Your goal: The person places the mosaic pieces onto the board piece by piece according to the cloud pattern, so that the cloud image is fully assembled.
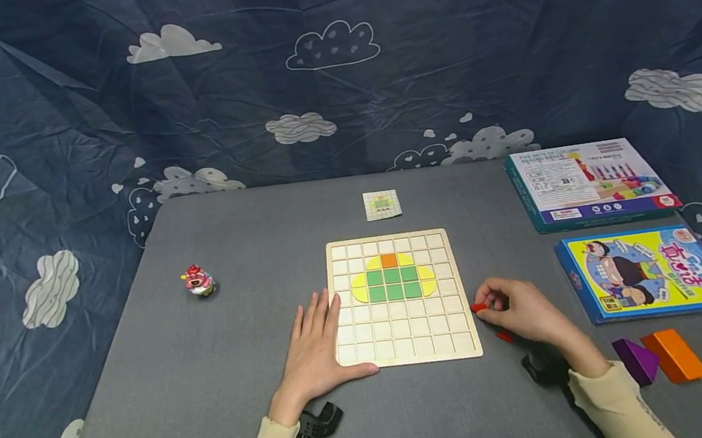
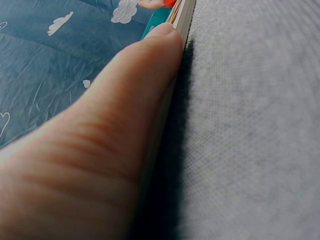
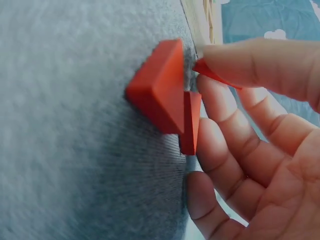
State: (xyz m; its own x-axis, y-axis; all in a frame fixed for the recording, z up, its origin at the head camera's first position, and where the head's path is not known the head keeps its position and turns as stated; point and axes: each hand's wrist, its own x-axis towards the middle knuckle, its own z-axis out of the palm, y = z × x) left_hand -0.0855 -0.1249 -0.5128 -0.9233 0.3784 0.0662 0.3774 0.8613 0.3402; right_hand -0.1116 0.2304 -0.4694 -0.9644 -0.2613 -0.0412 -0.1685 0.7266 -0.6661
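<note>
L hand (image 1: 318, 349) lies flat w/ fingers straight on the grid board (image 1: 408, 348) edge to steady it, while R hand (image 1: 523, 311) just right of board pinches red pieces (image 3: 165, 90) off tabletop (image 1: 251, 424).

A red triangular block (image 3: 159, 87) lies on the grey felt (image 3: 75, 150). Just right of it, the right hand (image 3: 250, 145) pinches a thin red piece (image 3: 212, 74), its fingers curled beside another red piece (image 3: 190, 122).

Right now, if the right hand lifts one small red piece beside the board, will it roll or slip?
The red piece probably will not roll: it shows flat faces and sharp edges. It looks stiff and likely light, being small beside the right hand's fingers. Its smooth faces might slip in a loose pinch.
</note>
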